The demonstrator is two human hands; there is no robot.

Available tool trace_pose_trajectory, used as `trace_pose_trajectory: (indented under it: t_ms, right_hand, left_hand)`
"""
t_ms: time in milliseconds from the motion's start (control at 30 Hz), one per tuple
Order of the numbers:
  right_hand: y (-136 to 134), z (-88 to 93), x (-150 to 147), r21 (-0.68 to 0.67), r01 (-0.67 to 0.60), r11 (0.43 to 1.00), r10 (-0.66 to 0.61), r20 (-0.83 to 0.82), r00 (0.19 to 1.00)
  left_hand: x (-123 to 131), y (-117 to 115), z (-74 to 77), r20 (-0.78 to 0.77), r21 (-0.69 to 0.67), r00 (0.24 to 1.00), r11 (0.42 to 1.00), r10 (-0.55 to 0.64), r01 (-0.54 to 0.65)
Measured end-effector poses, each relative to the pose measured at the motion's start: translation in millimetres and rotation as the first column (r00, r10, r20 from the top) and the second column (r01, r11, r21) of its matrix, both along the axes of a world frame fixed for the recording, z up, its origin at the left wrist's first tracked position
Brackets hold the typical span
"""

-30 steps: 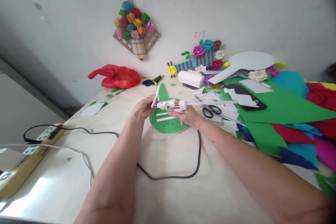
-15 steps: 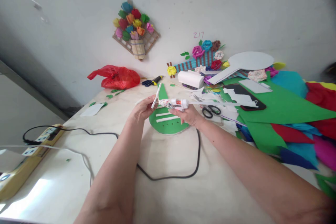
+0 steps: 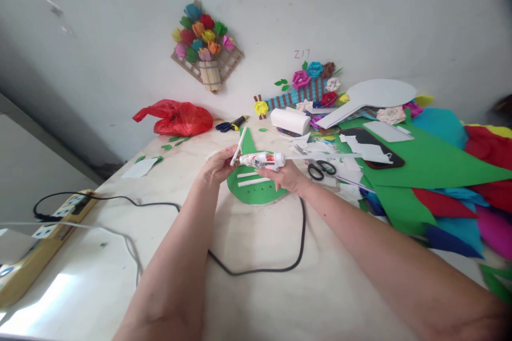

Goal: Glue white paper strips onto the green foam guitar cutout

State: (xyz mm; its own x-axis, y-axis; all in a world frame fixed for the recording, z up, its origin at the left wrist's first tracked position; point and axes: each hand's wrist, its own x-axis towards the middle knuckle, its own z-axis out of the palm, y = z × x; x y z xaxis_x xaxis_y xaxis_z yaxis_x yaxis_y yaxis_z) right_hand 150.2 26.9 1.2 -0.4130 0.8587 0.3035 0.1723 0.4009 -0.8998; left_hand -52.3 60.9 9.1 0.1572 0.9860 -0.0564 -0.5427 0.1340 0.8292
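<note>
Between the fingers of my left hand (image 3: 220, 165) is a thin white paper strip (image 3: 239, 145), held tilted upright. My right hand (image 3: 288, 177) grips a white hot glue gun (image 3: 256, 160), its nozzle pointing left at the strip's lower part. A long glue stick (image 3: 320, 157) sticks out of the gun's back end. Below both hands a green guitar-like cutout (image 3: 256, 195) lies on the table, with white strips (image 3: 254, 182) across it and a row of small dark dots. My hands and the gun hide part of the cutout.
Black-handled scissors (image 3: 322, 169) lie among white paper scraps on the right, near a dark phone-like slab (image 3: 374, 149) and green sheets (image 3: 432, 162). A black cord (image 3: 260, 270) loops across the front. A power strip (image 3: 60, 224) is at left, a red plastic bag (image 3: 184, 118) at the back.
The glue gun has shifted very slightly left and down against the strip. My left hand and the strip stay nearly where they were.
</note>
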Motion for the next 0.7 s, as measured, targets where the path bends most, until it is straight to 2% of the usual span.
trace_pose_trajectory:
  t_ms: [433,600,700]
  right_hand:
    - [8.3,-5.7,2.4,0.017,0.100,0.995,-0.098,-0.100,0.990]
    - [7.1,-2.1,3.7,0.020,0.104,0.994,-0.101,-0.132,0.986]
    - [9.2,-1.3,5.8,-0.001,0.147,0.989,-0.144,-0.186,0.972]
  left_hand:
    - [1.2,-3.1,3.1,0.043,-0.065,0.999,0.998,-0.003,0.006]
    - [-0.5,-3.6,2.5,0.046,-0.053,0.996,0.995,-0.078,0.080]
    - [-2.7,-4.1,2.0,0.021,-0.015,0.993,0.993,-0.116,0.116]
